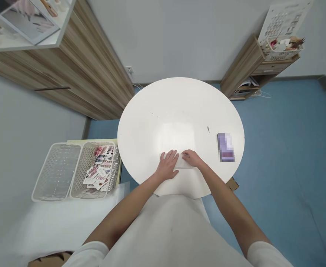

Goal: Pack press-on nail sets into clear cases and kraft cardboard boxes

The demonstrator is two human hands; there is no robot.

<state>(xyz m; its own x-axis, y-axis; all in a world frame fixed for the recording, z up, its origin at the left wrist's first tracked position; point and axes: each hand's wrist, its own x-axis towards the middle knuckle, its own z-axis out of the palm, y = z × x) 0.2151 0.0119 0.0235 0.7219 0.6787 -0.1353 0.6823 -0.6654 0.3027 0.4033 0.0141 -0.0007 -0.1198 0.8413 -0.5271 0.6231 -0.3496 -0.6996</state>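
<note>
My left hand (168, 165) lies flat with fingers spread, pressing the left part of a thin white rectangular sheet (183, 163) on the white oval table (176, 100). At the sheet's upper right edge, my right hand (191, 158) is closed, its fingers curled inward to the left. A small dark sliver shows at its fingertips; whether it is an object or a shadow I cannot make out. The sheet's material is hard to tell, being pale against the pale table.
A pixelated purple rectangular object (226, 147) lies on the table's right side. Left of the table stand two white plastic baskets, one an empty-looking basket (56, 172), the other a basket (75, 189) holding printed cards (99, 172). Wooden cabinets (96, 63) rise behind.
</note>
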